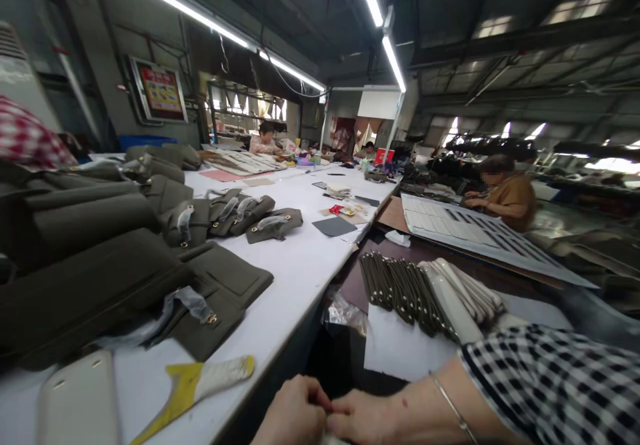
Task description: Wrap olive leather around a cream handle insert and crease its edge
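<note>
My left hand (294, 413) and my right hand (367, 417) meet at the bottom edge of the view, fingers curled and fingertips touching. A small pale thing (332, 440) shows between them, mostly cut off by the frame. My right arm has a thin bracelet (453, 406) and a black-and-white checked sleeve (555, 382). Nearest the left hand, on the white table (300, 265), lies a yellow and white flat tool (200, 380). A white leather piece (80, 402) lies left of the tool.
Olive green bag parts (100, 258) cover the table's left side. To the right, a lower bench holds a row of olive straps (400, 288), white straps (467, 298) and a white sheet (400, 350). A person (507, 192) works at the right; others sit far back.
</note>
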`<state>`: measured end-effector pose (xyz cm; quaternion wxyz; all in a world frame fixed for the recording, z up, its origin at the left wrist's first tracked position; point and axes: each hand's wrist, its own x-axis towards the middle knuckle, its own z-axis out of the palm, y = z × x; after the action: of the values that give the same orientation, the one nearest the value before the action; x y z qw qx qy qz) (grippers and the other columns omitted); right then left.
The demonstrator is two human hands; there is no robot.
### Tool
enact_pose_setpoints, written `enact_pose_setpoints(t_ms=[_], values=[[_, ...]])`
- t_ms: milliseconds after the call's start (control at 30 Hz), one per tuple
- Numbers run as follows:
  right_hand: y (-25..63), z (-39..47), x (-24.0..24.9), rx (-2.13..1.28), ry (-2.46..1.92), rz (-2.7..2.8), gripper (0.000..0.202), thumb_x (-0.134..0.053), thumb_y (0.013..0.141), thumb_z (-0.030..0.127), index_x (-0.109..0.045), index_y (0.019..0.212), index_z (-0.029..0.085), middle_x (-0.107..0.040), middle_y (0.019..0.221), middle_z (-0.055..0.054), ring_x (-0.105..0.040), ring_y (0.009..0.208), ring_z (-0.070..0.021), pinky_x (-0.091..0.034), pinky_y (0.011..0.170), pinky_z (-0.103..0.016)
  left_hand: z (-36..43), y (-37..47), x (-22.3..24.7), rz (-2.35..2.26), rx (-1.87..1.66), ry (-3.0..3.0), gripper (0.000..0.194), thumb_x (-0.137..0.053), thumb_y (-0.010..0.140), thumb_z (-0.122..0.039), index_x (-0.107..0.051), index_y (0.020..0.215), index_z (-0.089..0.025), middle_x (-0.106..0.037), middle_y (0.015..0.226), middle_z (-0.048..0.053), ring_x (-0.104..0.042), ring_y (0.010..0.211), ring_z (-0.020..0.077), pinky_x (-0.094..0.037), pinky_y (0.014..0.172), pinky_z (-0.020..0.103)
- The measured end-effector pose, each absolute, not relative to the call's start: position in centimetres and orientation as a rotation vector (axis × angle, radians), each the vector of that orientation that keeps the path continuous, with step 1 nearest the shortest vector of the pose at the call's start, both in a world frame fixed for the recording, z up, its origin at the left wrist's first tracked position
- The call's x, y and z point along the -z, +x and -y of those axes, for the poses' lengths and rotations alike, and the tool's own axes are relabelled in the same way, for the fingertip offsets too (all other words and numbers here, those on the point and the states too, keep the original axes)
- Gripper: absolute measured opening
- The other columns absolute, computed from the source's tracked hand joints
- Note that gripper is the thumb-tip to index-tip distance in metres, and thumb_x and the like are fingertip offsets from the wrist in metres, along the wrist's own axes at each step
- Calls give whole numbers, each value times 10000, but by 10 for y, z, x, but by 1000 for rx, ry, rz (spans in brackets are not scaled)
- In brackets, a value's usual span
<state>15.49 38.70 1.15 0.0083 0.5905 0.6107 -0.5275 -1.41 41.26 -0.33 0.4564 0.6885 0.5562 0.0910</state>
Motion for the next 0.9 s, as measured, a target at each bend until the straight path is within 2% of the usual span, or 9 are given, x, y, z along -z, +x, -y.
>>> enact_pose_setpoints(t_ms=[133,233,367,433,500,600,700,800,900], values=[[149,-373,4,1764,1883,-2006,314,-523,894,300,-740,1076,164,-671,827,-39,-580,719,-159,-439,620,-246,-404,-11,-7,-1445,-177,1763,306,-579,540,-152,-728,792,-242,-755,821,5,-672,822,225,-430,663,285],[148,-368,9,1860,1806,-2107,418,-495,885,261,-655,1262,180,-704,1109,-84,-643,969,-235,-497,802,-315,-393,-28,-15,-1380,-242,1755,527,-550,552,-117,-676,1046,-248,-743,986,-4,-660,858,194,-456,716,268],[157,-374,8,1975,1627,-2217,633,-476,875,275,-386,1491,164,-460,1489,-99,-491,1295,-246,-384,1085,-391,-359,-75,-28,-1428,-401,1599,663,-563,574,-114,-601,1228,-209,-688,1170,41,-634,1012,204,-469,872,280],[157,-384,5,1895,1520,-2414,648,-519,871,306,-389,1488,158,-404,1527,-103,-406,1369,-258,-291,1157,-434,-333,-97,-34,-1552,-456,1510,611,-579,608,-140,-613,1214,-217,-674,1199,38,-611,1068,208,-442,939,291],[151,-396,0,1608,1335,-2734,569,-550,895,334,-474,1433,169,-462,1488,-107,-387,1378,-271,-228,1180,-468,-307,-111,-39,-1660,-497,1443,548,-564,634,-147,-631,1169,-243,-680,1178,15,-607,1055,199,-433,935,289],[134,-406,-13,1122,839,-3088,376,-533,939,297,-613,1279,160,-631,1288,-119,-518,1226,-263,-341,1092,-444,-281,-113,-42,-1779,-512,1397,459,-538,647,-145,-655,1072,-271,-701,1070,-16,-613,980,188,-429,870,282],[114,-408,-24,669,362,-3196,251,-481,957,231,-663,1108,151,-680,1055,-104,-581,979,-231,-446,857,-380,-274,-103,-42,-1877,-469,1411,375,-551,662,-183,-655,1010,-277,-700,986,-24,-617,908,190,-416,791,286],[98,-408,-27,284,82,-3174,167,-479,944,187,-640,937,143,-642,891,-76,-547,825,-209,-409,660,-344,-278,-94,-39,-1936,-422,1432,311,-554,672,-212,-648,964,-266,-697,954,-17,-616,847,188,-392,711,279],[88,-413,-26,106,-142,-3146,129,-487,935,127,-600,875,135,-612,862,-67,-515,761,-194,-364,573,-323,-281,-94,-35,-1933,-414,1411,311,-552,662,-204,-639,954,-265,-697,941,-20,-611,825,180,-378,681,265]])
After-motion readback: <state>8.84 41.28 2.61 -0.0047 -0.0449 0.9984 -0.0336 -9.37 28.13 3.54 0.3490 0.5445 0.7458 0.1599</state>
